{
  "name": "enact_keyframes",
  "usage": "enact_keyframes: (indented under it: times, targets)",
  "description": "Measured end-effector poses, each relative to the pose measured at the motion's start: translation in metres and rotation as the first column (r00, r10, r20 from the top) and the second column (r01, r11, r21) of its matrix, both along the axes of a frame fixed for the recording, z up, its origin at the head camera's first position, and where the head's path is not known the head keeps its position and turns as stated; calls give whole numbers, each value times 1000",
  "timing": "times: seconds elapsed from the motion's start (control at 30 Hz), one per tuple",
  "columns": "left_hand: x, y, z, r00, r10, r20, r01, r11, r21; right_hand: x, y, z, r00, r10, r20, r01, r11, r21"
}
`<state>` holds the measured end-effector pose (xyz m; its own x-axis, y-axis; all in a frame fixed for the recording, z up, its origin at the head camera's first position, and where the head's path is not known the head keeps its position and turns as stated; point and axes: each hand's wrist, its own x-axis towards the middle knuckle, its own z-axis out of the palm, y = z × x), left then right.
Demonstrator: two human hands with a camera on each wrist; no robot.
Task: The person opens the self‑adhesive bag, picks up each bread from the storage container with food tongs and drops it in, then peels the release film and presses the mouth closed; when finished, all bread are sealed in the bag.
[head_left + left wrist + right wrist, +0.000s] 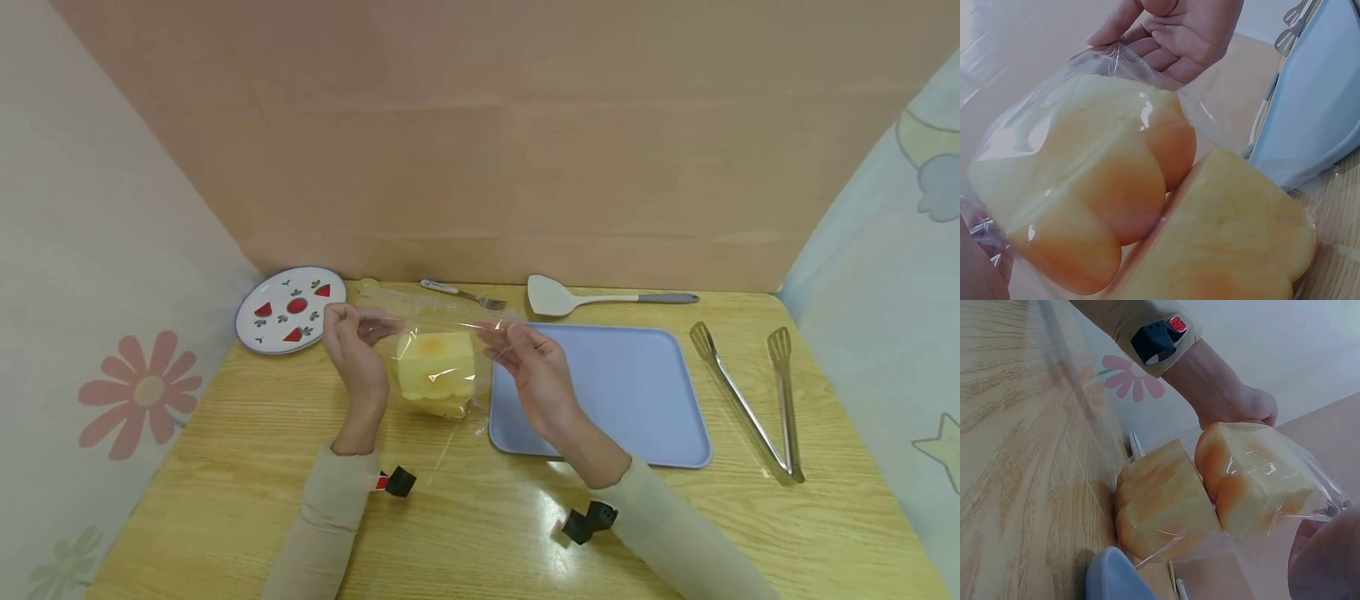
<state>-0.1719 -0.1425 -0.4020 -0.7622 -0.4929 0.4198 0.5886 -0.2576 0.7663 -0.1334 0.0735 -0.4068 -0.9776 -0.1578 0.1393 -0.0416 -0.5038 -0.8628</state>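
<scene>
A clear plastic bag (487, 392) hangs between my two hands over the table, with bread inside. In the head view one pale yellow loaf (435, 367) shows through the film. The left wrist view reveals two pieces, an upper loaf (1104, 162) with browned rounded lobes and a lower loaf (1229, 231) against it. My left hand (356, 354) pinches the bag's upper left edge. On the other side my right hand (540, 375) holds its upper right edge between thumb and fingers. The right wrist view has the lower loaf (1163, 500) close above the wood.
A light blue tray (600, 392) lies right of the bag, partly under my right hand. Metal tongs (750, 417) stand spread at the far right. Along the back are a white spatula (555, 297), a fork (457, 292) and a plate (277, 292) with red fruit patterns.
</scene>
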Motion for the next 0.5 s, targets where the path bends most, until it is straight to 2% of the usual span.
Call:
enact_keyframes:
  times: [0.2, 0.5]
  targets:
    - [0, 1, -1, 1000, -18, 11, 18, 1000, 21, 0, -2, -1, 997, 55, -48, -57, 998, -28]
    - [0, -1, -1, 1000, 8, 22, -8, 999, 31, 1, -1, -2, 993, 104, -62, -108, 992, -60]
